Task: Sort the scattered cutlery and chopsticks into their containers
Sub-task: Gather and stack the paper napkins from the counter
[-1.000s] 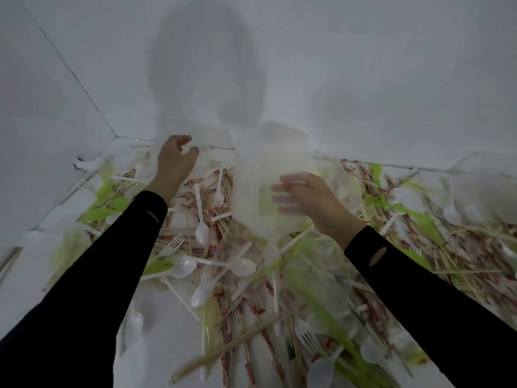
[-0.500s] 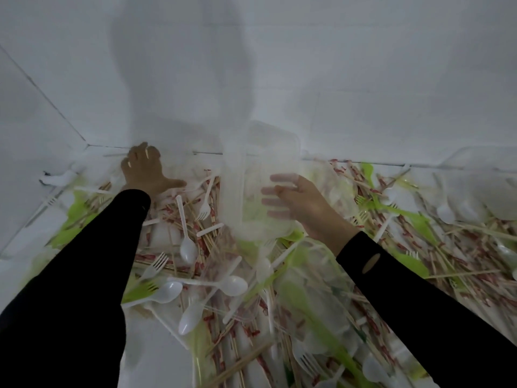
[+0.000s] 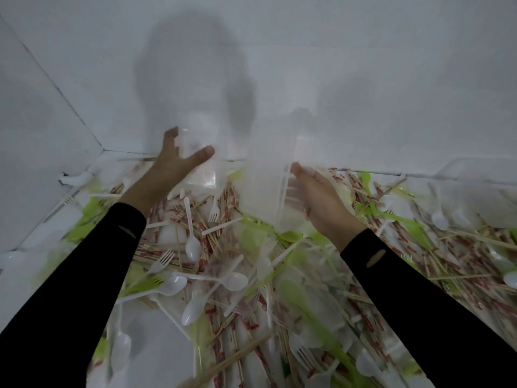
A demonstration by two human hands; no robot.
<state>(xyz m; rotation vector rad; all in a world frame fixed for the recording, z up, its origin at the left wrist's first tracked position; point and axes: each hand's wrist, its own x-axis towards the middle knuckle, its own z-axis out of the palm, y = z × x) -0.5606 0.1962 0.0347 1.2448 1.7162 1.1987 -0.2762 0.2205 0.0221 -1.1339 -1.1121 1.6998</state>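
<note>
White plastic spoons (image 3: 193, 249), white forks (image 3: 214, 214), green plastic cutlery (image 3: 405, 222) and chopsticks (image 3: 223, 197) in red-and-white wrappers lie scattered in a heap over the white surface. My left hand (image 3: 173, 166) is raised at the back of the heap, thumb and fingers spread round a small clear container (image 3: 202, 135). My right hand (image 3: 321, 200) holds a taller clear container (image 3: 265, 177) upright just to the right of it. Both containers are blurred and hover above the pile, close together but apart.
White walls (image 3: 363, 79) close off the back and the left side, meeting in a corner at the far left. Another clear container (image 3: 475, 175) lies at the far right against the back wall. A bare wooden chopstick (image 3: 237, 359) lies near the front.
My left hand was down on the pile by the back wall; it has come up gripping a small clear container. My right hand still holds the taller container, now raised higher.
</note>
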